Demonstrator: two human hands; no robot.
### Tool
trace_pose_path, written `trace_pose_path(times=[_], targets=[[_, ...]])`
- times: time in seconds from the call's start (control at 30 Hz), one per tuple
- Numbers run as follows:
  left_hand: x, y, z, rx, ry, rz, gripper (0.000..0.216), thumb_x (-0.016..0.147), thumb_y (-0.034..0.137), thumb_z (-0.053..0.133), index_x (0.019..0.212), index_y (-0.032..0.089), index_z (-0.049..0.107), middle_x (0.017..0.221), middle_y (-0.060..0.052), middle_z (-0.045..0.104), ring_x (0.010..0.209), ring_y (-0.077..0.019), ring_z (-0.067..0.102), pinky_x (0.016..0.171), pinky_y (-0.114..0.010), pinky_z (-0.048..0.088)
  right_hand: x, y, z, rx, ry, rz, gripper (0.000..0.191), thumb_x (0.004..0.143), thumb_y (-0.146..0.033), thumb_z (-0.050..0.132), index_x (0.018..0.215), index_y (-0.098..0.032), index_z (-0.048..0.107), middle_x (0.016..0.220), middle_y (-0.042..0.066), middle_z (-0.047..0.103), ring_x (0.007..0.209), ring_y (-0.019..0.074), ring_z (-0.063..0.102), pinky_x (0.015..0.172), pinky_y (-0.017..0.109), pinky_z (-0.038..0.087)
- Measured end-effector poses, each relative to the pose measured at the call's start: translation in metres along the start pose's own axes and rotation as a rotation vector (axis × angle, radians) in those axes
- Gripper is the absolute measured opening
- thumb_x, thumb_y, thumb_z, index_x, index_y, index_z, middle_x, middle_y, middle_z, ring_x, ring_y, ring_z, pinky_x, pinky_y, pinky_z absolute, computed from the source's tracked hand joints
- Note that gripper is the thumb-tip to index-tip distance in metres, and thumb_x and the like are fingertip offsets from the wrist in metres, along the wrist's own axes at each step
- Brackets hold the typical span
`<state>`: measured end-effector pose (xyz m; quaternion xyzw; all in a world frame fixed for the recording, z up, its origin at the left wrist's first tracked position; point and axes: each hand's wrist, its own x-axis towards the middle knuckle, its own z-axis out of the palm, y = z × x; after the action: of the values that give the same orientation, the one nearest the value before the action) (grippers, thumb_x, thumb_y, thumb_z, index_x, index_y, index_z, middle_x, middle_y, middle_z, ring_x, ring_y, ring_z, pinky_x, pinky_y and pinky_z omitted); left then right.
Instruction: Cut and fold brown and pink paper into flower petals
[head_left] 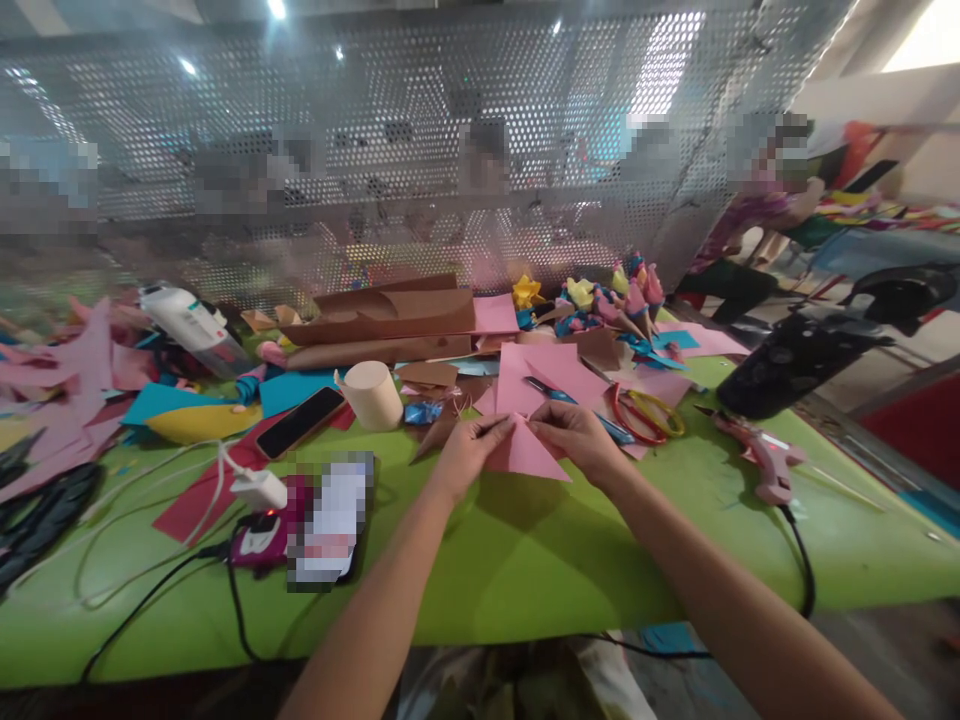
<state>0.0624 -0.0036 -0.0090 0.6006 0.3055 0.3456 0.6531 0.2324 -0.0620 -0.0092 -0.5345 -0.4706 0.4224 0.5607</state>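
A piece of pink paper point(525, 455) is held up just above the green table, its lower edge hanging toward me. My left hand point(474, 445) pinches its upper left part between thumb and fingers. On the other side, my right hand point(574, 432) pinches the top right part close by. Both sets of fingertips nearly meet at the paper's upper edge. Behind the hands lie more pink sheets point(536, 365). Blue-handled scissors point(615, 428) rest just beyond my right hand, beside scissors with red and yellow handles point(649, 412).
On the right are a pink glue gun point(776, 465) and a black bottle point(799, 360). Left stand a cream paper roll point(371, 395), a dark phone point(300, 422), a lit phone point(334, 520) and a charger point(259, 490) with cables. Paper flowers point(630, 295) sit at the back by a perforated metal screen point(420, 150).
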Motion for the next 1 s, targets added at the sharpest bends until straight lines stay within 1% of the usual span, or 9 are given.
trace_pose_path(times=[0.1, 0.27, 0.37, 0.5, 0.6, 0.7, 0.77, 0.9, 1.0], targets=[[-0.001, 0.0, 0.001, -0.027, -0.022, -0.022, 0.035, 0.075, 0.049, 0.078, 0.097, 0.021, 0.081, 0.101, -0.009, 0.079, 0.11, -0.0305, 0.067, 0.104, -0.044, 0.046, -0.001, 0.001, 0.002, 0.01, 0.0, 0.009, 0.037, 0.064, -0.052, 0.081, 0.065, -0.018, 0.066, 0.061, -0.002, 0.059, 0.058, 0.012, 0.047, 0.053, 0.025, 0.035], [-0.001, 0.005, 0.001, 0.086, -0.056, 0.071, 0.036, 0.078, 0.047, 0.076, 0.102, 0.02, 0.08, 0.113, -0.009, 0.076, 0.119, -0.0304, 0.064, 0.112, -0.045, 0.041, -0.002, 0.001, 0.004, 0.023, -0.011, 0.025, 0.041, 0.065, -0.056, 0.079, 0.074, -0.018, 0.071, 0.071, 0.001, 0.066, 0.062, 0.0132, 0.051, 0.056, 0.026, 0.038], [-0.001, 0.005, 0.0, 0.145, -0.085, 0.079, 0.038, 0.08, 0.047, 0.073, 0.108, 0.021, 0.078, 0.119, -0.008, 0.074, 0.121, -0.0299, 0.063, 0.113, -0.047, 0.04, -0.003, 0.0, 0.003, 0.017, -0.03, 0.031, 0.041, 0.065, -0.056, 0.079, 0.076, -0.018, 0.071, 0.069, 0.001, 0.065, 0.059, 0.0129, 0.05, 0.053, 0.026, 0.037], [-0.001, 0.002, 0.0, 0.123, -0.096, 0.038, 0.045, 0.082, 0.049, 0.072, 0.117, 0.021, 0.074, 0.125, -0.007, 0.071, 0.125, -0.0302, 0.059, 0.113, -0.045, 0.039, -0.004, -0.003, 0.005, -0.002, -0.023, 0.013, 0.04, 0.066, -0.056, 0.078, 0.072, -0.018, 0.068, 0.065, -0.001, 0.061, 0.057, 0.0117, 0.047, 0.05, 0.024, 0.035], [-0.001, -0.001, 0.001, 0.092, -0.093, -0.004, 0.048, 0.077, 0.051, 0.076, 0.113, 0.02, 0.076, 0.118, -0.008, 0.075, 0.12, -0.0308, 0.062, 0.109, -0.044, 0.042, -0.005, -0.003, 0.007, -0.055, 0.015, -0.001, 0.04, 0.065, -0.056, 0.078, 0.067, -0.018, 0.064, 0.063, -0.001, 0.059, 0.054, 0.0105, 0.045, 0.049, 0.024, 0.033], [0.0, -0.003, 0.002, 0.076, -0.089, -0.026, 0.046, 0.072, 0.054, 0.079, 0.101, 0.018, 0.08, 0.101, -0.007, 0.078, 0.105, -0.0286, 0.066, 0.101, -0.04, 0.046, -0.005, -0.001, 0.008, -0.114, 0.038, 0.013, 0.041, 0.065, -0.057, 0.078, 0.066, -0.018, 0.064, 0.056, -0.003, 0.054, 0.048, 0.0088, 0.038, 0.045, 0.024, 0.027], [0.002, -0.004, 0.001, 0.062, -0.065, -0.021, 0.043, 0.069, 0.053, 0.082, 0.094, 0.018, 0.081, 0.093, -0.006, 0.078, 0.096, -0.0258, 0.066, 0.095, -0.037, 0.047, -0.005, 0.0, 0.007, -0.099, 0.027, 0.029, 0.044, 0.065, -0.06, 0.077, 0.068, -0.018, 0.066, 0.055, -0.004, 0.052, 0.048, 0.0085, 0.035, 0.044, 0.024, 0.025], [0.005, -0.006, -0.003, -0.005, 0.052, -0.024, 0.039, 0.065, 0.052, 0.085, 0.084, 0.018, 0.08, 0.087, -0.004, 0.076, 0.086, -0.0206, 0.064, 0.084, -0.03, 0.047, -0.004, -0.002, 0.002, 0.042, -0.025, 0.109, 0.05, 0.064, -0.065, 0.077, 0.073, -0.017, 0.069, 0.059, -0.003, 0.055, 0.052, 0.0094, 0.04, 0.049, 0.025, 0.029], [0.007, -0.006, -0.008, -0.108, 0.123, -0.054, 0.041, 0.062, 0.053, 0.086, 0.082, 0.018, 0.078, 0.083, -0.002, 0.074, 0.08, -0.017, 0.061, 0.076, -0.026, 0.045, -0.003, -0.005, -0.003, 0.098, -0.087, 0.181, 0.051, 0.06, -0.065, 0.08, 0.069, -0.016, 0.068, 0.062, -0.001, 0.059, 0.057, 0.0112, 0.047, 0.055, 0.025, 0.034]])
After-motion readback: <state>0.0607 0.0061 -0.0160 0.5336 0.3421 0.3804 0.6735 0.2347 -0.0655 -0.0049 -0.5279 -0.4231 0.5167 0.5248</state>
